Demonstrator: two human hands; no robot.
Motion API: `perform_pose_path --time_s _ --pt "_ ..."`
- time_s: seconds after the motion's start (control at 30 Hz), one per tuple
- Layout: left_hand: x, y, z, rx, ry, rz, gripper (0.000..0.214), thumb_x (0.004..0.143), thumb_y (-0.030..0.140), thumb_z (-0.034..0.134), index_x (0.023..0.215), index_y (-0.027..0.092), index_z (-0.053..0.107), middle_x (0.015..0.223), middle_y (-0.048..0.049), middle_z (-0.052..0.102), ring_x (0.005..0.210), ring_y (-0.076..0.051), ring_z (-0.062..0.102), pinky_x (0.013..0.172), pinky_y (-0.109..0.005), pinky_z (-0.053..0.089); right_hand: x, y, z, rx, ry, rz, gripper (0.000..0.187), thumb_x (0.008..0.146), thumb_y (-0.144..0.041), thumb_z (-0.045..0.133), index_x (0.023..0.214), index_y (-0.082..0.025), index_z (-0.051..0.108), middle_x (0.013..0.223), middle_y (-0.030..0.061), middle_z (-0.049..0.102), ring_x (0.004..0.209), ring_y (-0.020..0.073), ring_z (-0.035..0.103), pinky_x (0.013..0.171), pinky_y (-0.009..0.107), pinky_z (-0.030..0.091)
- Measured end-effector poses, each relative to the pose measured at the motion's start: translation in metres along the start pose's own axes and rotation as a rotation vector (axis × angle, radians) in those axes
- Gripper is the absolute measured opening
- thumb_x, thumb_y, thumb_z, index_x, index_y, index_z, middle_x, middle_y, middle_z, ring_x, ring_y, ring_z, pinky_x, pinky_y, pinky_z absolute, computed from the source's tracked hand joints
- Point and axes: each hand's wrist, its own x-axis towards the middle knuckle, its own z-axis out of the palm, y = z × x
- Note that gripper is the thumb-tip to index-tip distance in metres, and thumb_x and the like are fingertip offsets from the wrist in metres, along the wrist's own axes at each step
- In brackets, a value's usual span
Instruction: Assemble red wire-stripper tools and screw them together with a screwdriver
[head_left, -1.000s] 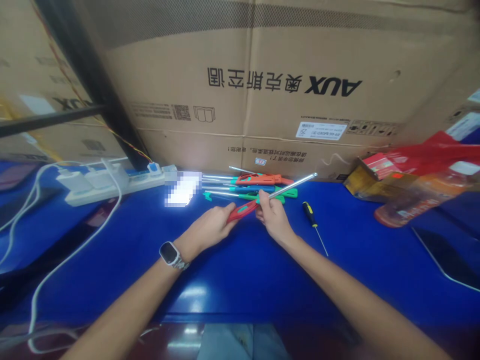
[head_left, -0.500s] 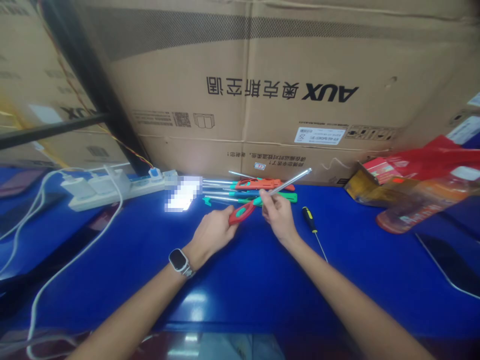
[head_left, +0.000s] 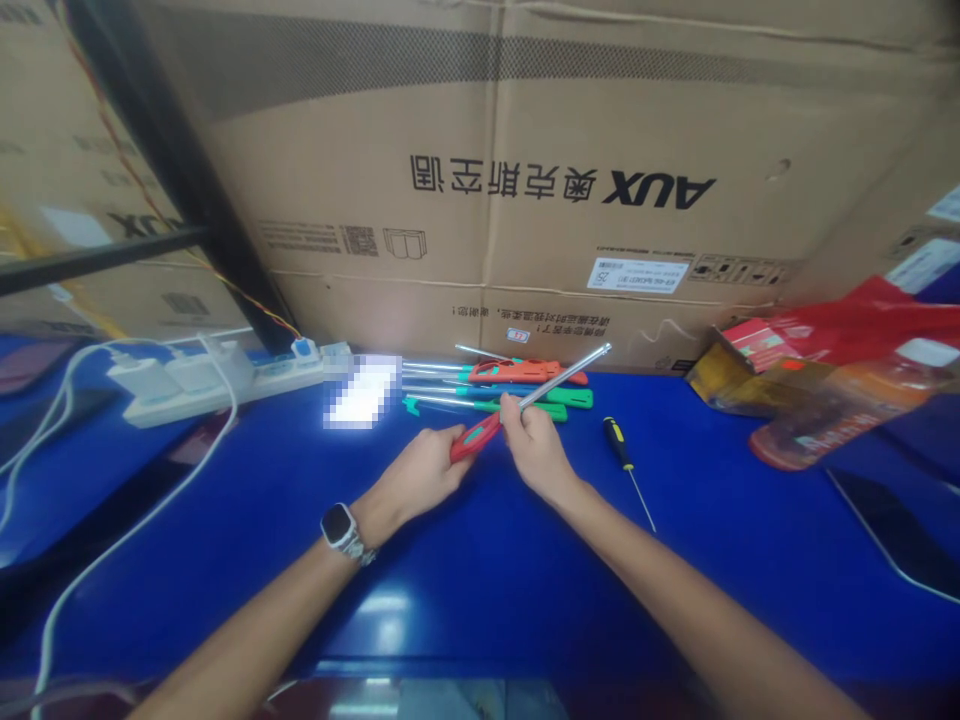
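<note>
I hold a long lighter-like tool with a red handle (head_left: 474, 438) and a silver metal tube (head_left: 566, 376) over the blue table (head_left: 480, 560). My left hand (head_left: 424, 468), with a watch on its wrist, is closed on the rear of the red handle. My right hand (head_left: 531, 448) pinches the tool where the handle meets the tube. The tube points up and to the right. Just behind my hands lies a pile of similar tools (head_left: 517, 385) with orange, green and blue handles.
A small black and yellow screwdriver (head_left: 627, 462) lies right of my right hand. A white power strip (head_left: 210, 380) with chargers and cables sits at the left. A large cardboard box (head_left: 525, 180) stands behind the table. Red packaging (head_left: 825, 350) lies at right.
Both hands and the red-handled tool shifted slightly left and toward me; the grip on it is unchanged.
</note>
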Motion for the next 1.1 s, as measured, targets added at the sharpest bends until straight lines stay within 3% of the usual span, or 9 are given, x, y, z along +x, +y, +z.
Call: perform_pose_path --time_s 0.27,0.4,0.5,0.63,0.77,0.87,0.93,1.1 --pt "-0.006 0.011 0.011 0.15 0.12 -0.06 0.042 0.097 0.057 0.041 0.082 0.021 0.055 0.064 -0.0048 0.062 0.058 -0.022 0.062 0.053 -0.028 0.028 0.0 0.003 0.006 -0.072 0.072 0.048 0.059 0.092 -0.066 0.039 0.053 -0.022 0.035 0.047 -0.0037 0.035 0.048 0.0099 0.031 0.048 0.028 0.022" --pt "-0.005 0.01 0.01 0.114 0.07 -0.024 0.026 0.098 0.04 0.042 0.086 0.02 0.055 0.063 -0.0026 0.059 0.054 -0.019 0.058 0.054 -0.028 0.029 -0.002 0.007 0.006 -0.039 0.055 0.099 0.058 0.092 -0.066 0.042 0.054 -0.022 0.037 0.049 -0.004 0.036 0.048 0.0101 0.032 0.047 0.027 0.023" --pt "-0.002 0.008 0.008 -0.041 0.043 0.057 0.025 0.097 0.038 0.044 0.087 0.019 0.056 0.066 -0.0005 0.059 0.056 -0.016 0.055 0.056 -0.027 0.034 -0.003 0.008 0.005 0.109 -0.012 0.128 0.052 0.092 -0.064 0.045 0.063 -0.02 0.048 0.055 -0.0033 0.044 0.051 0.0108 0.041 0.046 0.024 0.031" --pt "0.0 0.01 0.009 -0.422 -0.077 0.069 0.044 0.099 0.053 0.038 0.077 0.018 0.054 0.06 0.002 0.056 0.048 -0.011 0.049 0.049 -0.023 0.037 -0.004 0.0 0.008 0.409 -0.105 0.117 0.044 0.087 -0.063 0.055 0.09 -0.02 0.063 0.076 0.0002 0.061 0.059 0.0125 0.056 0.048 0.022 0.044" --pt "0.0 0.012 0.014 -0.686 -0.275 -0.026 0.058 0.094 0.068 0.034 0.069 0.018 0.048 0.047 0.0022 0.053 0.034 -0.009 0.047 0.038 -0.02 0.037 -0.006 -0.008 0.014 0.43 -0.027 0.105 0.048 0.083 -0.065 0.06 0.076 -0.018 0.063 0.07 0.0016 0.063 0.055 0.0124 0.055 0.051 0.024 0.047" --pt "0.001 0.012 0.018 -0.801 -0.334 -0.035 0.062 0.09 0.074 0.037 0.071 0.016 0.051 0.053 -0.0051 0.064 0.041 -0.014 0.06 0.044 -0.023 0.048 -0.007 -0.01 0.014 0.407 -0.008 0.115 0.049 0.084 -0.064 0.06 0.069 -0.018 0.062 0.065 0.0024 0.063 0.056 0.0134 0.056 0.054 0.025 0.046" --pt "0.002 0.012 0.019 -0.82 -0.341 -0.05 0.062 0.09 0.073 0.04 0.071 0.016 0.052 0.054 -0.0053 0.065 0.041 -0.014 0.06 0.043 -0.023 0.048 -0.006 -0.007 0.011 0.423 -0.042 0.134 0.049 0.085 -0.063 0.059 0.068 -0.018 0.064 0.065 0.0033 0.065 0.057 0.0143 0.058 0.056 0.025 0.047" --pt "0.001 0.015 0.017 -0.94 -0.363 -0.12 0.053 0.089 0.068 0.05 0.069 0.019 0.045 0.042 0.0107 0.033 0.031 -0.004 0.028 0.033 -0.016 0.026 -0.001 0.0 -0.001 0.518 0.019 0.133 0.053 0.09 -0.065 0.047 0.08 -0.018 0.069 0.079 0.0069 0.072 0.073 0.0191 0.066 0.063 0.027 0.05"
